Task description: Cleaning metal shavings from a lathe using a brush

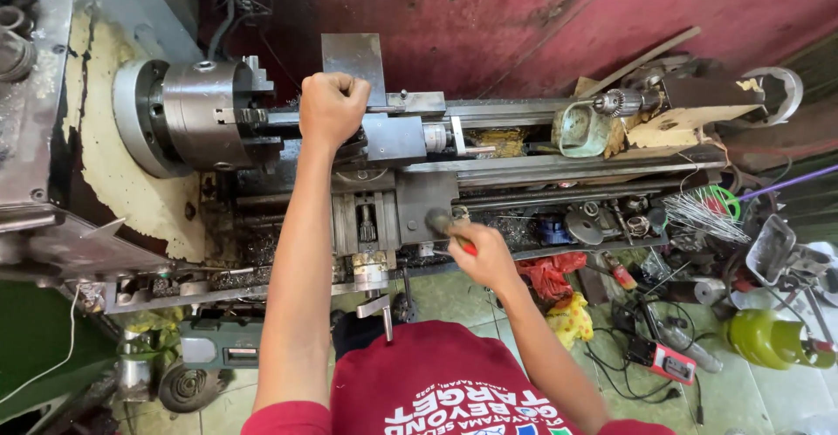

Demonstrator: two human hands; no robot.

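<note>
Even, soft daylight, few shadows; sharp centre, edges bowed, perhaps slightly blurred at the corners.

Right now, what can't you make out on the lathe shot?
Head view only:
- Left hand: fist closed above the tool post; whatever it grips is hidden by the fingers.
- Right hand: holds a red-handled tool; its dark head is blurred.
- Chuck: workpiece in it hidden behind the left hand.
- Carriage handwheels: covered by the forearms.
</note>
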